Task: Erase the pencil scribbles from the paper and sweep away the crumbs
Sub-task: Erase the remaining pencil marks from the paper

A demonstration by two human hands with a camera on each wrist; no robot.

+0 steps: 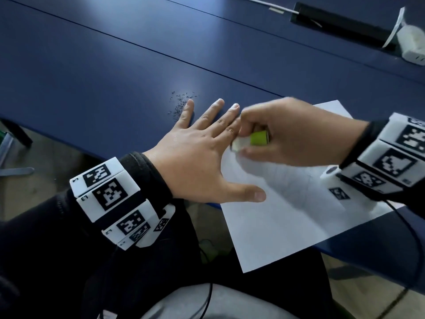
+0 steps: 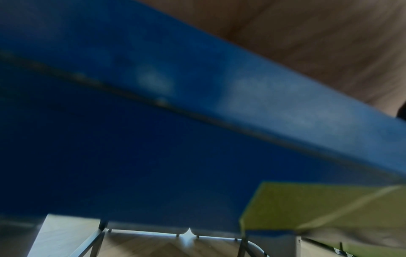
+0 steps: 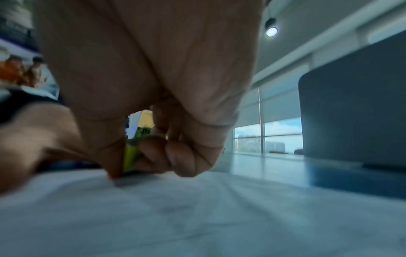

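Where the paper (image 1: 282,217) overhung the near edge of the blue table (image 1: 96,72), found lying skewed, one corner projecting toward the wearer and the opposite corner pointing away to the right. Noted faint grey pencil scribbles (image 1: 299,180) across its middle. Observed the eraser (image 1: 250,141), white body in a green sleeve, held low against the sheet near its left edge, long axis running roughly left to right, white end pointing left toward the left hand (image 1: 197,155). Recorded the right hand (image 1: 289,134) curled about the eraser, thumb below and fingers above, clamped on the sleeve; blurred. Confirmed from the right wrist view: green sleeve (image 3: 129,156) pinched between thumb and bent fingers, down on the white sheet. Found the left hand flat, fingers straight and spread, thumb pressing on the paper's left margin, fingertips reaching onto bare table. Just beyond those fingertips, logged a scatter of dark crumbs (image 1: 181,101). Farther back, at the right rear, noted a black slot (image 1: 340,24) and a white adapter (image 1: 411,42). In the room behind, seen large windows (image 3: 270,135) and a ceiling lamp (image 3: 271,31).
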